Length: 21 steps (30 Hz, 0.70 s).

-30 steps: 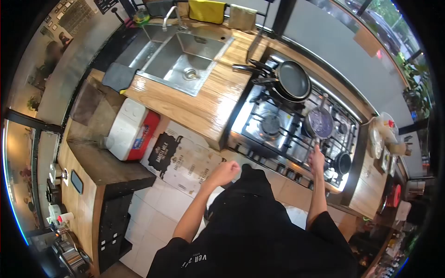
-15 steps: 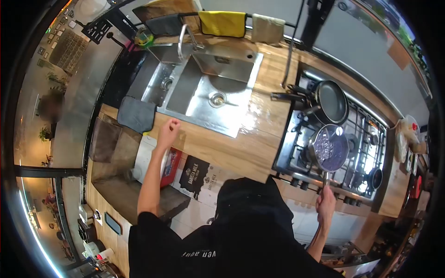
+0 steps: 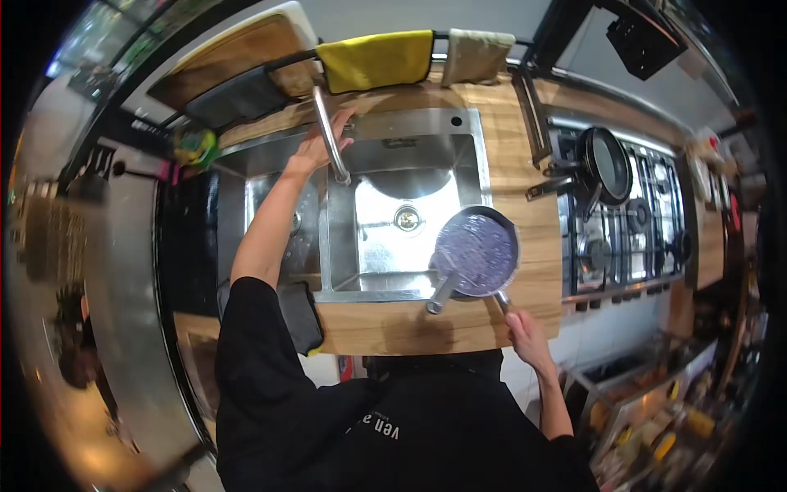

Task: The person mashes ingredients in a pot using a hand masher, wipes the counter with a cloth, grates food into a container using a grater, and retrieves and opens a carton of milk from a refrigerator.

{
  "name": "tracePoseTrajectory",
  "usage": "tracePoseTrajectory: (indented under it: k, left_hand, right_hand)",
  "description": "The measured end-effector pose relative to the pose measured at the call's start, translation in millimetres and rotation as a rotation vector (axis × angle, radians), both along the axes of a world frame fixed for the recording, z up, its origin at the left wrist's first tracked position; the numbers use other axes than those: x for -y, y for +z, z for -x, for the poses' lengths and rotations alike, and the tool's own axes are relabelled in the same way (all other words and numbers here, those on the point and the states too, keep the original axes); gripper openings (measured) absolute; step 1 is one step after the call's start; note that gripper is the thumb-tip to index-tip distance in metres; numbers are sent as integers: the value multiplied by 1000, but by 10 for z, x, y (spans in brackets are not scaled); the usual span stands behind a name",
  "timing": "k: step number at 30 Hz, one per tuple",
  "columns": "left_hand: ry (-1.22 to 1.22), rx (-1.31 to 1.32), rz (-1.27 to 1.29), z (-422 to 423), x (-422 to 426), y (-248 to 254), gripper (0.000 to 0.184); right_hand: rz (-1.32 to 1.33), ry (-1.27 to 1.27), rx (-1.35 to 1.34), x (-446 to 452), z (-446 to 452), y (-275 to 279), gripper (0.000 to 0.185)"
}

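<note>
From my end of the head cam, the right hand (image 3: 529, 334) has its fingers wrapped snugly around the handle (image 3: 503, 301) of a saucepan (image 3: 516, 261). The pan's over the front right corner of the sink (image 3: 377, 296), partly over the wooden counter (image 3: 537, 246) — its shadow falls on the wood, so it looks lifted to me. Inside is something shiny and purplish, can't tell what, and a metal piece (image 3: 440, 299) pokes out past the rim on the near left side. Left hand (image 3: 313, 152) is up at the tap (image 3: 329, 131), fingers reaching out behind the spout with a bit of space between them; the spout crosses in front, so I honestly can't tell if they're gripping anything. Yellow cloth (image 3: 375, 61) and beige cloth (image 3: 478, 57) hang on the rail behind the sink. Over to the right there's a black frying pan (image 3: 611, 166) on the gas stove (image 3: 611, 284) — well apart from both hands.
</note>
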<state>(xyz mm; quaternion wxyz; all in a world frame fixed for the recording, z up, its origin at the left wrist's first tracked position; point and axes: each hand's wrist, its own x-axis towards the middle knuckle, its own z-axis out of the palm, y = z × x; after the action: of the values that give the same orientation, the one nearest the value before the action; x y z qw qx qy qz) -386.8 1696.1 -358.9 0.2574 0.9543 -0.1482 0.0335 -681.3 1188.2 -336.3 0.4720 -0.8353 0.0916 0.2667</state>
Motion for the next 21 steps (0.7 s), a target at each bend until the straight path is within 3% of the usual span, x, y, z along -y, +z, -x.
tracePoseTrajectory:
  k: [4,5,6,11,13,15,17,19,21]
  left_hand:
    - [-159,211,44,-334,-72,-510,41]
    - [-124,210,97,-335,-78,-521,35]
    - [-7,31,160,-266,-23,-450,30]
    - [-167,101,158,-306,-244,-764,27]
    - [-213,348,-1,-346,-273,-808,34]
    - [-217,310,38,-362,-292,-863,35]
    - [-322,475,65,-389,-311,-922,35]
    - [-327,469,37,-388,-320,-865,37]
    - [-255,236,-89,-328,-329,-794,37]
  right_hand:
    - [61,11,-34,-784,-76,87,39]
    - [71,45,-40,-928,-101,84,39]
    - [78,82,-45,-1064,-128,80,39]
    - [66,50,-7,-1582,-266,172,40]
    - [91,49,-4,-1715,-346,185,41]
    - [119,98,-36,-1830,-443,201,42]
    - [120,101,-45,-1899,-508,181,42]
    - [122,114,-53,-1955,-566,162,42]
    - [113,125,-47,-1994,-589,145,43]
